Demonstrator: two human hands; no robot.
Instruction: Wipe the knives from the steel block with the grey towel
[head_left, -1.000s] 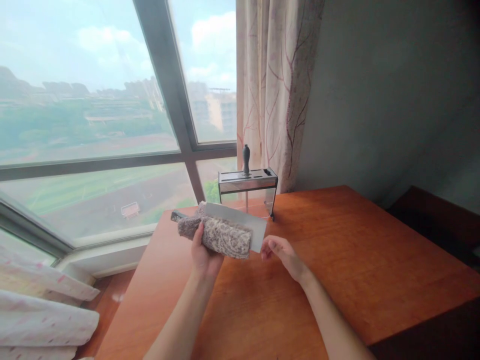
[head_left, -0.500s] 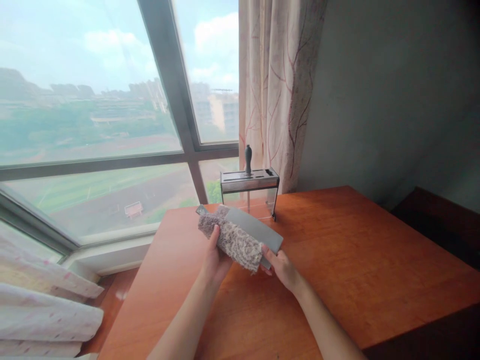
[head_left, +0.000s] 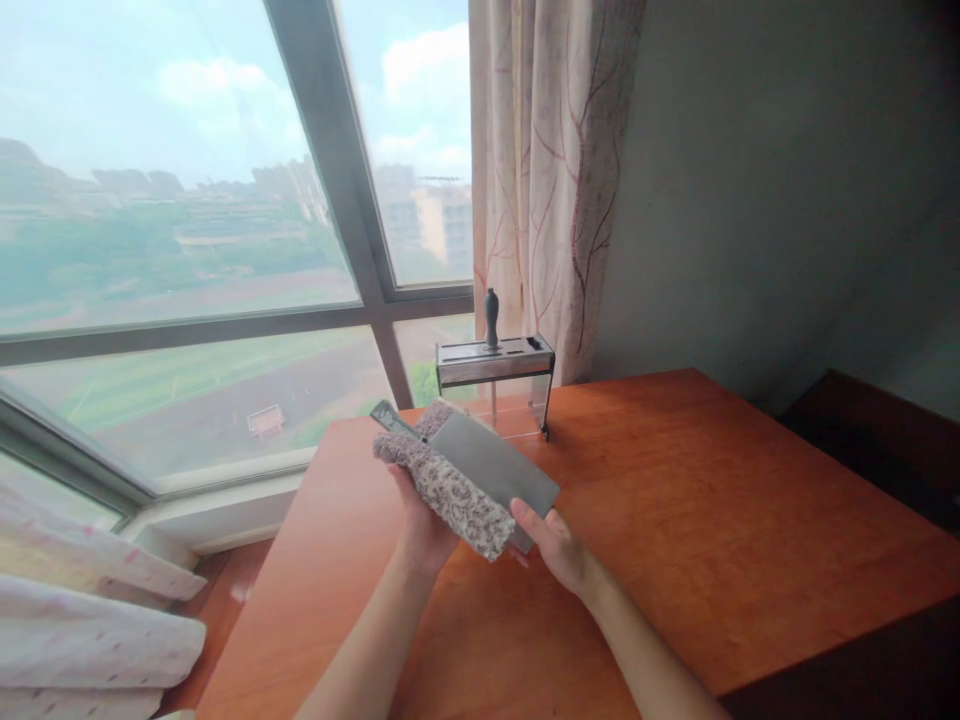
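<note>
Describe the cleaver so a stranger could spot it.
Find the reddish-brown table by the window. Above it, the left hand holds a shaggy cloth against the cleaver; the right hand grips the blade. That broad, flat grey blade sets it apart from the cloth and the knife stand behind.

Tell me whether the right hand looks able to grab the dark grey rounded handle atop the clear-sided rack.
Probably not just now: the right hand is pinching the broad grey metal blade, though nothing visible covers the dark grey rounded handle.
</note>
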